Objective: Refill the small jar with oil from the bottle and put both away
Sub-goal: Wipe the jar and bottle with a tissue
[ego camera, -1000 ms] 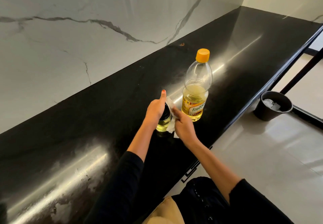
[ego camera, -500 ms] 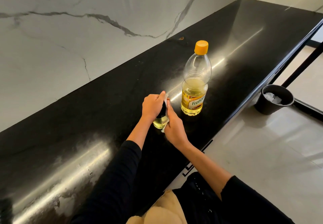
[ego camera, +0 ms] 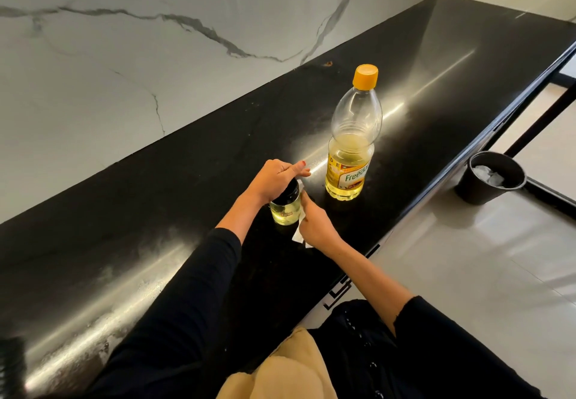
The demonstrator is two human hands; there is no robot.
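Gripping jar lid: left hand; right hand pinching tissue.
Oil bottle stands near; counter edge just right.

Jar lid mostly under left hand. Paper right of jar largely behind right hand; kind unclear. Bottle label, beyond jar, wraps out of sight. Bin contents, far right of jar, indistinct.

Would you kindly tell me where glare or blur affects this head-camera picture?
Head view: long bright glare streaks cross the black countertop, one behind the oil bottle, another at lower left; the small jar and the bottle label are sharp; the bottom-left corner is dark and blurred.
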